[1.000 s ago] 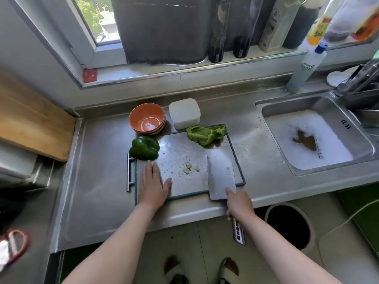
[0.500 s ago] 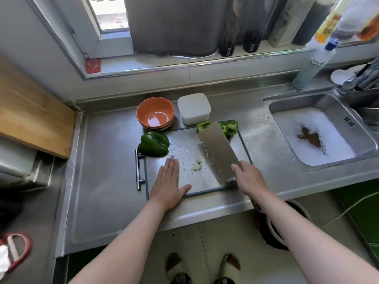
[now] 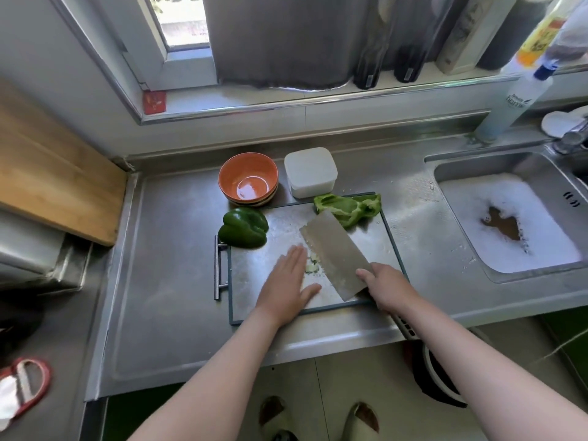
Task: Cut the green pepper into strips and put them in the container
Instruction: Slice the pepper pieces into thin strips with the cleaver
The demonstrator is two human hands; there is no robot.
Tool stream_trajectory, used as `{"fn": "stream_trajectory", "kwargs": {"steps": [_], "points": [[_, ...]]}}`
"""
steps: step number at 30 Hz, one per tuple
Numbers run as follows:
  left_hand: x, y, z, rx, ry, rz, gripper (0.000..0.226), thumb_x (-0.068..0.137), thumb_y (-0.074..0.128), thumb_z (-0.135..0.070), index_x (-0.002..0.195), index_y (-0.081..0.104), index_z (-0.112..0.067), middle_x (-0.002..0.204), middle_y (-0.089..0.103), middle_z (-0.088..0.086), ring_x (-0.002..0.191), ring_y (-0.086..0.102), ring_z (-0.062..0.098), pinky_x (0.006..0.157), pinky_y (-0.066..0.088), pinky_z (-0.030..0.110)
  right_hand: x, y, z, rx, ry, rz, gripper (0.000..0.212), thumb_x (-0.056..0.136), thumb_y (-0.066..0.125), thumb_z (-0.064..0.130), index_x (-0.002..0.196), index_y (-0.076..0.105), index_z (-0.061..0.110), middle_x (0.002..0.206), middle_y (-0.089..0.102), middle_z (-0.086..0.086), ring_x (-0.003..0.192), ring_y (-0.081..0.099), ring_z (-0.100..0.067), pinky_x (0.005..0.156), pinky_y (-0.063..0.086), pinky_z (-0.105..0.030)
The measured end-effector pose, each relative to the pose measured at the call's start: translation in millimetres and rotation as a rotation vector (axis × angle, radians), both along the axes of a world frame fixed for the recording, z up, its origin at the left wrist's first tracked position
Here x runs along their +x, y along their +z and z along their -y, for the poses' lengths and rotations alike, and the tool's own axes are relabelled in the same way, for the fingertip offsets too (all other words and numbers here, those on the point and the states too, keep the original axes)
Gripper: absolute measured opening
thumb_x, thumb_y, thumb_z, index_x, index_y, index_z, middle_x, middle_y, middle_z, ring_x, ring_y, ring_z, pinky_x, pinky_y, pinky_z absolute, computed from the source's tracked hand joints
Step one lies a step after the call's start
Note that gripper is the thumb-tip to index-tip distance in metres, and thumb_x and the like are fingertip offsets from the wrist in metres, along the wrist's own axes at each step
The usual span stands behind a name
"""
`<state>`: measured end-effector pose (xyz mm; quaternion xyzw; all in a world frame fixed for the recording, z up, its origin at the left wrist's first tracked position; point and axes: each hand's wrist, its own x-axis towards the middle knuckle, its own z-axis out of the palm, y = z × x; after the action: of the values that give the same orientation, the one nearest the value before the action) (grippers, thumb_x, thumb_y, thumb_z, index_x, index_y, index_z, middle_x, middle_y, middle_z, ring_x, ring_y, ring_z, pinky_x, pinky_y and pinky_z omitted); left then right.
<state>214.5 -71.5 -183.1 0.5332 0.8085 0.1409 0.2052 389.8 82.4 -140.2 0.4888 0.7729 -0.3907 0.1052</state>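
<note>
A steel cutting board (image 3: 375,246) lies on the counter. An opened green pepper piece (image 3: 348,205) rests at its far right corner, and a whole-looking green pepper half (image 3: 244,228) sits at its far left edge. My right hand (image 3: 386,286) grips the handle of a cleaver (image 3: 337,253), whose broad blade lies tilted across the board. My left hand (image 3: 286,288) lies flat on the board with straight fingers, right beside a small pile of pale seeds and scraps (image 3: 312,264) caught between hand and blade. Behind the board stands a white lidded container (image 3: 310,176).
Stacked orange bowls (image 3: 248,179) stand left of the container. A sink (image 3: 509,218) full of foam is at the right. A wooden board (image 3: 54,176) lies at the left, and bottles line the windowsill. A bin (image 3: 436,374) stands on the floor below the counter edge.
The cleaver swung from the board's near edge to lie diagonally across it, sweeping the scraps toward my left hand. My left hand shifted right, closer to the blade.
</note>
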Motion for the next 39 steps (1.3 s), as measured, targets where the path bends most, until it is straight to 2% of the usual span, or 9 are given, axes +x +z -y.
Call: {"fn": "stream_trajectory", "kwargs": {"steps": [2,4,7,9,14,23,28,32,39], "points": [[9,5,9,0.126,0.073,0.099,0.065,0.104,0.040,-0.041,0.159,0.012,-0.018,0.166,0.008,-0.003,0.150,-0.001,0.005,0.118,-0.008,0.017,-4,-4,7,-0.016,0.007,-0.021,0.025,0.106,0.046,0.037,0.094,0.055,0.018,0.088,0.057,0.001,0.087,0.052,-0.023,0.072,0.035,-0.032],[6,4,23,0.215,0.244,0.049,0.061,0.105,0.032,-0.040,0.158,0.015,-0.017,0.165,0.012,-0.004,0.151,0.001,0.005,0.122,-0.002,0.023,-5,-6,12,-0.020,-0.019,-0.034,0.029,0.106,0.045,0.038,0.087,0.054,0.018,0.086,0.059,0.002,0.083,0.053,-0.021,0.068,0.036,-0.034],[-7,-4,50,0.121,0.525,-0.108,0.069,0.100,0.021,-0.048,0.158,0.013,-0.011,0.166,0.009,0.004,0.153,0.002,0.015,0.123,-0.003,0.031,-6,-7,20,0.009,-0.049,-0.021,0.034,0.106,0.043,0.039,0.079,0.049,0.020,0.079,0.057,0.002,0.073,0.054,-0.019,0.063,0.036,-0.034],[-13,-9,60,-0.009,0.599,-0.086,0.073,0.101,0.021,-0.051,0.158,0.003,-0.010,0.167,-0.004,0.005,0.153,-0.007,0.017,0.123,-0.006,0.033,-10,-7,28,0.004,-0.077,-0.007,0.033,0.106,0.042,0.041,0.081,0.050,0.021,0.077,0.060,0.000,0.064,0.060,-0.022,0.061,0.040,-0.032],[-13,-16,55,-0.162,0.526,-0.188,0.091,0.088,-0.006,-0.067,0.156,-0.011,-0.007,0.163,-0.019,0.010,0.149,-0.023,0.021,0.118,-0.021,0.033,-25,-13,51,-0.023,-0.102,-0.008,0.033,0.106,0.041,0.044,0.089,0.053,0.019,0.067,0.070,-0.005,0.051,0.066,-0.019,0.070,0.055,-0.033],[-5,-16,36,-0.084,0.317,-0.118,0.085,0.088,-0.006,-0.066,0.152,-0.020,-0.012,0.162,-0.023,0.005,0.148,-0.026,0.017,0.123,-0.009,0.038,-43,-21,78,-0.026,-0.148,0.065,0.043,0.104,0.043,0.050,0.092,0.063,0.014,0.053,0.069,-0.003,0.058,0.069,-0.019,0.077,0.056,-0.034],[-2,-16,31,-0.060,0.340,-0.078,0.086,0.085,-0.017,-0.069,0.152,-0.021,-0.013,0.162,-0.024,0.003,0.148,-0.026,0.015,0.122,-0.012,0.036,-55,-30,99,0.021,-0.160,0.091,0.056,0.100,0.042,0.060,0.076,0.063,0.014,0.069,0.071,-0.007,0.071,0.069,-0.026,0.075,0.057,-0.037],[-5,-13,32,-0.029,0.326,-0.016,0.090,0.080,-0.026,-0.070,0.151,-0.023,-0.014,0.161,-0.025,0.003,0.147,-0.028,0.013,0.120,-0.018,0.033,-68,-25,113,0.034,-0.143,0.102,0.054,0.101,0.041,0.060,0.077,0.060,0.015,0.079,0.072,-0.007,0.077,0.066,-0.026,0.067,0.051,-0.033],[-8,-9,34,-0.010,0.300,0.040,0.081,0.091,-0.007,-0.062,0.153,-0.023,-0.011,0.160,-0.029,0.002,0.144,-0.032,0.009,0.114,-0.025,0.026,-87,-15,130,-0.023,-0.089,0.086,0.052,0.104,0.040,0.054,0.071,0.051,0.015,0.091,0.067,-0.013,0.078,0.055,-0.029,0.066,0.042,-0.031]]}}
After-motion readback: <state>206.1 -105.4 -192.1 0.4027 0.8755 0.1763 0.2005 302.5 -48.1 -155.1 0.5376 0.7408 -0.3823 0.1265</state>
